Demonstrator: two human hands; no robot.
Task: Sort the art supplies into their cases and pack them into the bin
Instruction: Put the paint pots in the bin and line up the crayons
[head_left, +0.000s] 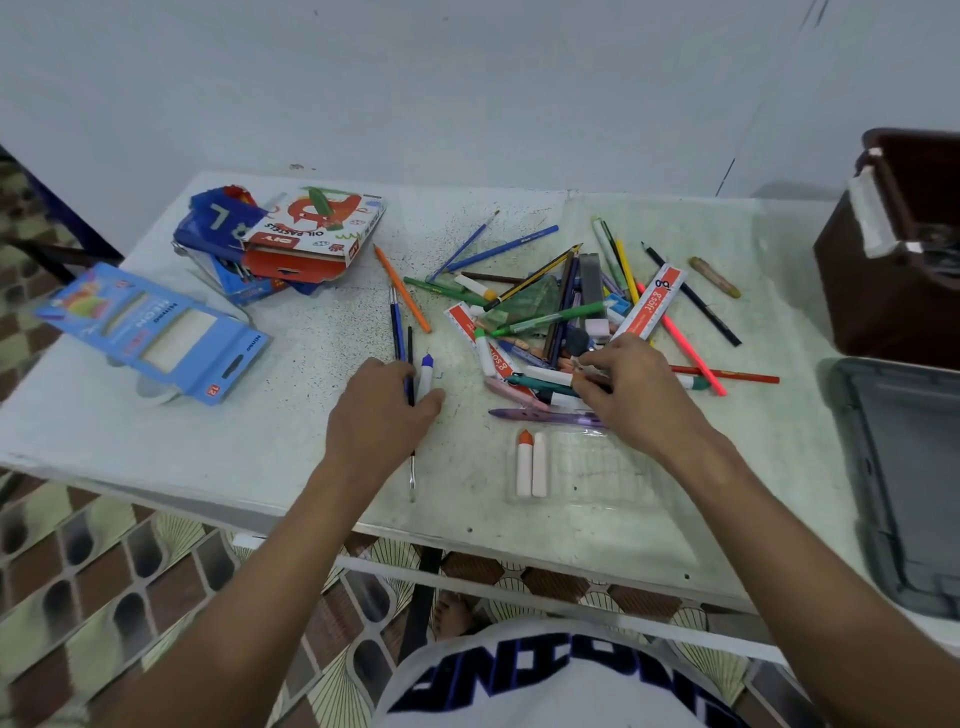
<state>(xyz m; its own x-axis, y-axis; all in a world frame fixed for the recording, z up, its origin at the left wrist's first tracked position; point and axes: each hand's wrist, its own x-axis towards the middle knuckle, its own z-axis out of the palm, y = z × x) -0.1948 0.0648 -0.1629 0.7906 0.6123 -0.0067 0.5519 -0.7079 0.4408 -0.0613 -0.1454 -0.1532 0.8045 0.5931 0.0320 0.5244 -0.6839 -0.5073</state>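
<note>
Both your hands are down among the loose supplies on the white table.

Your left hand curls around a small bundle of thin brushes and a blue-capped marker, their tips pointing far. Your right hand pinches something small at the near edge of the mixed pile; what exactly it grips you cannot tell. Just near that hand lies a clear plastic tray with two pale sticks in its left slots. Far left sits the oil pastels box on blue cases, with a light blue case nearer. The grey bin lies at the right edge, a brown container beyond it.
</note>
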